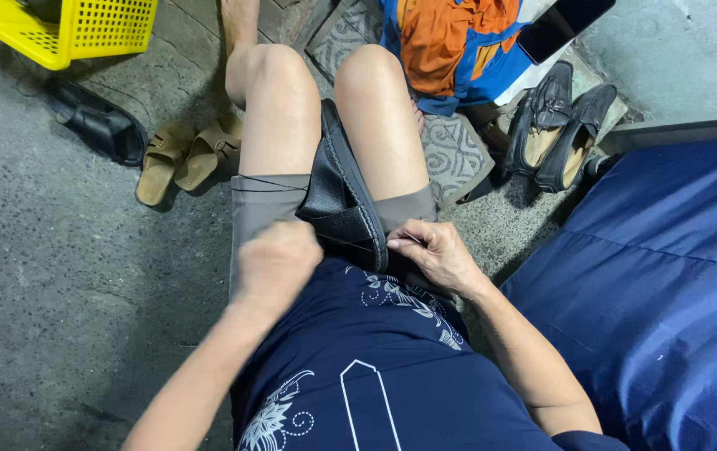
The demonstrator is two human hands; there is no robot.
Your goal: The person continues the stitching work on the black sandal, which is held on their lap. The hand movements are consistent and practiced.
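1. You are seated, looking down at your lap. A black slide sandal lies wedged between your thighs, its length running from near your knees back toward your waist. Every place below is given relative to this sandal.
2. Your left hand is a closed fist pressed against the sandal's near left edge. Whether the fingers clamp the strap or merely push on it is hidden, so I cannot tell.
3. Your right hand sits at the sandal's near right edge, thumb and fingertips pinched together at the rim, possibly on something thin; too small to tell.
4. Left of the sandal, on the concrete floor, lie a pair of tan sandals and a single black shoe; beyond them, a yellow basket.
5. Right of the sandal stand two black loafers; nearer you, a blue cushion.
6. Likely risks: only your thighs brace the sandal, so a hard pull could twist it free or slide it toward the floor. A slipping pinch could drive your right fingertips into the edge.
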